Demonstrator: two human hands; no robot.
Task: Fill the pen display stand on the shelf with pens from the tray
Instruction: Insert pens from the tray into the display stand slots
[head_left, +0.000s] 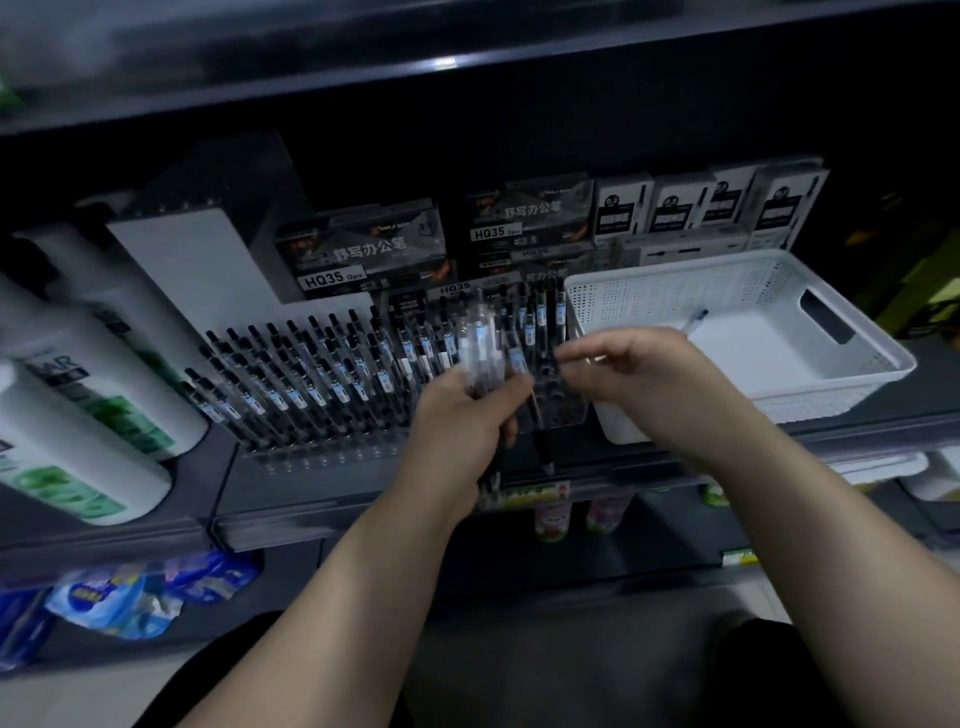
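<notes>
A clear pen display stand sits on the shelf, with several black pens standing in rows across its left and middle. My left hand grips a bundle of pens in front of the stand's right part, their tops blurred. My right hand hovers just right of the bundle over the stand's right end, fingers curled toward the thumb; whether it holds a pen I cannot tell. The white perforated tray stands to the right on the same shelf, with one pen lying inside.
Boxes of pens are stacked behind the stand. Large white bottles lie at the left of the shelf. An upper shelf edge overhangs. Below hang blue packets and small pink bottles.
</notes>
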